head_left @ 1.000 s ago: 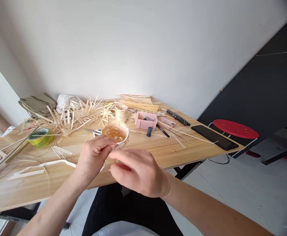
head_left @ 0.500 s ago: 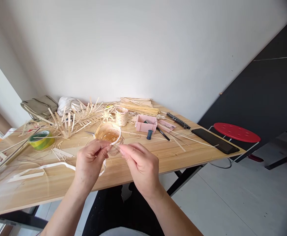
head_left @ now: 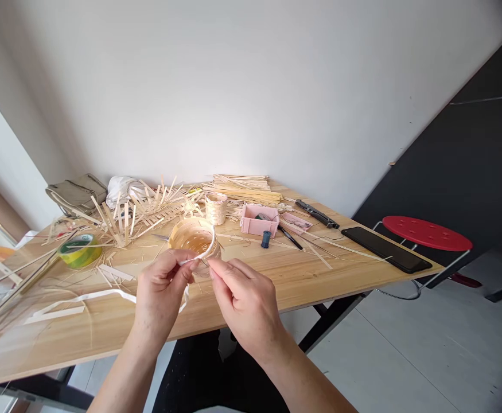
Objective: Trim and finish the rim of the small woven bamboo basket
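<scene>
While near woven basket (head_left: 186, 234), partly hidden at eight o'clock from view's centre, pinching white strip (head_left: 209, 250) with left fingers (head_left: 175, 257) and barely discernible thin strand (head_left: 205, 263) with right fingers (head_left: 221, 269). Farther out, at three o'clock on surface (head_left: 311, 269): blue spool (head_left: 265, 239).

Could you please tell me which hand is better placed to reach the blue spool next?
Probably the right hand: it is nearer the blue spool, while the left hand pinches the white strip at the woven basket's rim.
</scene>
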Available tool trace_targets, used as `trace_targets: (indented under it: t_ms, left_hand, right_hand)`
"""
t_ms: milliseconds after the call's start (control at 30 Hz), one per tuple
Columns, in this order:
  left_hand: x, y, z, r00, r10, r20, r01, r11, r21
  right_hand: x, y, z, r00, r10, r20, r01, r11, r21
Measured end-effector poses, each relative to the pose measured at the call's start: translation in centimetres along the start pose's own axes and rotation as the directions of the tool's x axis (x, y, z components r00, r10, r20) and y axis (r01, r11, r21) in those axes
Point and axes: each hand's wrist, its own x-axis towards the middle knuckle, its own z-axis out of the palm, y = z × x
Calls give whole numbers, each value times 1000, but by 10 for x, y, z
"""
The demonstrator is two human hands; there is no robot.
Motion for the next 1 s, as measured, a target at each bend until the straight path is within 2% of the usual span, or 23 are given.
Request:
trace_targets:
  t_ms: [367,600,700,767,867,933,1000]
  left_hand:
    - [-1,-5,2,997,66,32,-69,993,95]
    - [-3,4,1,975,216,44,-220,931,291]
    - [-5,6,2,924,379,52,-362,821,442]
    - [-6,4,3,869,488,83,-450,709,543]
    - [-9,-2,3,791,591,155,-540,558,629]
    - [-10,-6,3,747,641,177,-581,500,642]
    - [-11,-8,4,727,663,177,-597,484,640]
  right_hand:
    - [0,1,-3,1000,-7,20,8,1000,-22]
    - [-1,2,-2,1000,9,26,-9,1000,2]
    - [-3,2,-2,998,53,30,-54,997,59]
    - [-4,2,-3,992,118,32,-122,983,137]
    - [-6,0,-4,970,238,54,-244,939,242]
    - [-7,0,-4,950,299,88,-312,912,266]
    - [-7,0,-5,937,330,111,-348,895,278]
